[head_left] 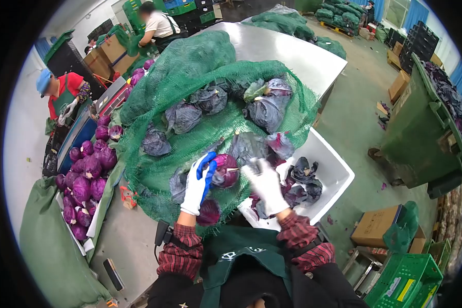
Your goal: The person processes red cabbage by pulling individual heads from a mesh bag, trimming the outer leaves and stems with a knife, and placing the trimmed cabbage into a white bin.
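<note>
A peeled, shiny red cabbage [227, 171] rests against the palm of my left hand [196, 184], which wears a white glove with blue on the grip side; its fingers curve round the cabbage's left side. Just right of the cabbage is my right hand [266, 187], in a white glove and smeared by motion at the fingers. Below my left hand lies another purple cabbage [209, 212]. Under and around both hands spreads a green mesh sack [149, 197]. Dull, leafy cabbages lie on the mesh, among them a large one [266, 112] and a smaller one [183, 118].
A white bin [339, 172] with loose outer leaves [305, 185] stands at my right. Trimmed purple cabbages [90, 169] are piled at left. Two people [161, 25] [66, 95] work beyond. A green wheeled bin [421, 128] and a green crate [405, 282] stand on the right.
</note>
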{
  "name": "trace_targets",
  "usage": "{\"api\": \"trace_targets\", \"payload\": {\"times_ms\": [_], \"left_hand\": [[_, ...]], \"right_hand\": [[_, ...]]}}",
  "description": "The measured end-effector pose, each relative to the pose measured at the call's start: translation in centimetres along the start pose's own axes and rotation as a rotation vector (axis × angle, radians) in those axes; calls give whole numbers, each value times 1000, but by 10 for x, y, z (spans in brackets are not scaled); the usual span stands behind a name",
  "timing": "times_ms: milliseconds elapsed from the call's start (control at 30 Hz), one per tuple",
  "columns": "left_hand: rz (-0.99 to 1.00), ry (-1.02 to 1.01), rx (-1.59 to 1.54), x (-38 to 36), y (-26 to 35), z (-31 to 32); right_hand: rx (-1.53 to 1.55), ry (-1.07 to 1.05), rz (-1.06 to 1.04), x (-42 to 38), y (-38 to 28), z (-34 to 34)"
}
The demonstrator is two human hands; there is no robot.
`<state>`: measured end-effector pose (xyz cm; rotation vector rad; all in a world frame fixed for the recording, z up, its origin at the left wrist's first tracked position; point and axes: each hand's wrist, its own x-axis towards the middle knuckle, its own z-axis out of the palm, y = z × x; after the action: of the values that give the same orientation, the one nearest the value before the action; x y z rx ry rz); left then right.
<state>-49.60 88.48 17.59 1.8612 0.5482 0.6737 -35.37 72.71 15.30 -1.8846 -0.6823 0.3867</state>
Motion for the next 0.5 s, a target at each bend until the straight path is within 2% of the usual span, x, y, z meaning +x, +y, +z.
{"api": "trace_targets", "payload": {"times_ms": [67, 133, 167, 267, 333, 400, 433, 467, 500], "left_hand": [[39, -71, 165, 2, 5, 6], [57, -165, 275, -1, 27, 9], [157, -194, 330, 0, 23, 6], [213, -276, 388, 0, 27, 4], [220, -301, 346, 1, 20, 8], [106, -281, -21, 6, 3, 14], [118, -210, -29, 9, 0, 16], [101, -224, -93, 11, 0, 14], [33, -208, -189, 10, -3, 13]], "right_hand": [[-73, -140, 37, -3, -7, 23], [377, -204, 215, 1, -19, 14], [499, -286, 321, 9, -9, 8], [521, -338, 284, 21, 4, 0], [538, -310, 254, 25, 17, 3], [558, -282, 216, 27, 25, 0], [424, -210, 273, 27, 28, -6], [290, -140, 328, 27, 33, -11], [294, -61, 171, 27, 34, -8]]}}
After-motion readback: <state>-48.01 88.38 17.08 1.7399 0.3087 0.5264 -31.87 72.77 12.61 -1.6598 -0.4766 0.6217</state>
